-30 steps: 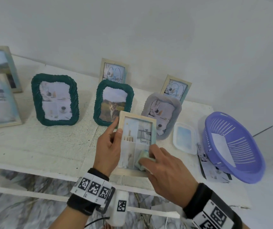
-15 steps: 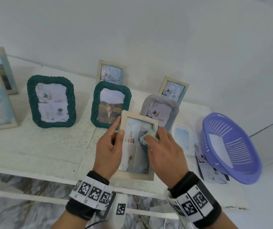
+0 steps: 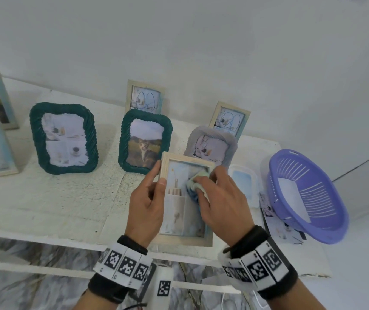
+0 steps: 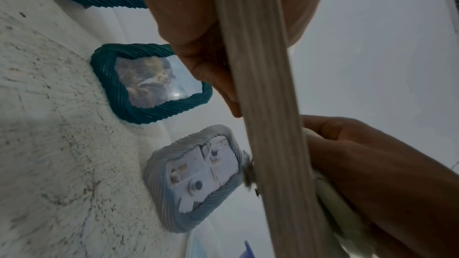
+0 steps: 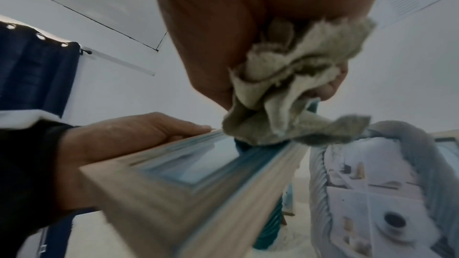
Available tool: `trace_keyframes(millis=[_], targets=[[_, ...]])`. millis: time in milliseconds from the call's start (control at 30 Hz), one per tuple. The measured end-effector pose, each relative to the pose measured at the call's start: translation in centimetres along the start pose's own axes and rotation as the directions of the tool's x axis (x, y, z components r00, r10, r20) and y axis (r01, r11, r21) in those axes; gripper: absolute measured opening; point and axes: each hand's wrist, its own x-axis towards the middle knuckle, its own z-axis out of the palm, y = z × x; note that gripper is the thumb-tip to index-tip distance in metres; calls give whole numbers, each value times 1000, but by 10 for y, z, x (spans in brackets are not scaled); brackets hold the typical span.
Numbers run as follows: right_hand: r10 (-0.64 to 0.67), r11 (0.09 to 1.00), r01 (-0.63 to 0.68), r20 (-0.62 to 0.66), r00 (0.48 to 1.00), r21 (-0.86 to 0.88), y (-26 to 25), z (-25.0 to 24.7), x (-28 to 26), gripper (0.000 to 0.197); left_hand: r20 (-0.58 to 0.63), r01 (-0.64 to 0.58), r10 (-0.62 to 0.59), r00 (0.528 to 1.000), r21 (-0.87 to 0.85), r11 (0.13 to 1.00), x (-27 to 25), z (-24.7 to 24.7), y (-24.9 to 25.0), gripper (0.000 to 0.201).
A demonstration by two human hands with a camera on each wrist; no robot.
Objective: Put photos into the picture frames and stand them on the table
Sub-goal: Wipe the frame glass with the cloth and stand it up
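— So why is the left hand [image 3: 146,204] gripping the wooden frame [image 3: 186,239] by its long edge like that?

— To brace it, I'd say. The thumb lies over the front of the rail and the fingers wrap behind it, so the frame is tilted up toward the person, above the near edge of the white table [image 3: 51,204]. That leaves the whole glass face free for the other hand.

— And the right hand [image 3: 221,204]?

— Its fingers are curled round a bunched pale cloth [image 3: 195,183] and press it against the glass near the upper right of the picture. The right-wrist view shows the cloth [image 5: 293,93] wadded up in the fingers, its lowest fold touching the frame.

— Is a photo already in it?

— Yes, a pale interior print shows behind the glass. My guess is this is a last wipe before it gets stood up.

— Where would it go?

— Probably with the others. Two green twisted frames [image 3: 64,138] and a grey twisted frame [image 3: 211,146] stand just behind it, and smaller wooden ones lean against the wall.

— And that basket?

— The purple basket [image 3: 308,198] sits tipped at the right end of the table, with loose prints under its near side and a clear tray [image 3: 243,182] beside it.
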Motion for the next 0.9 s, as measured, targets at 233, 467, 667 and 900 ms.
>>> trace_keyframes(millis=[233, 467, 667, 900], targets=[[-272, 961, 252, 221, 937, 115, -17, -2, -41, 21, -26, 27, -27, 999, -14, 1000, 6, -6, -6, 42], [-50, 998, 48, 37, 998, 47, -10, 0, -16, 21, -14, 12, -12, 1000, -17, 1000, 0, 3, -1, 42], [-285, 954, 259, 178, 942, 152, -18, -1, -39, 24, -20, 39, -40, 999, -44, 998, -3, 4, -2, 40], [-126, 960, 122, -2, 992, 254, 30, -15, -36, 26, -36, 72, -73, 997, -35, 997, -6, 8, -12, 41]])
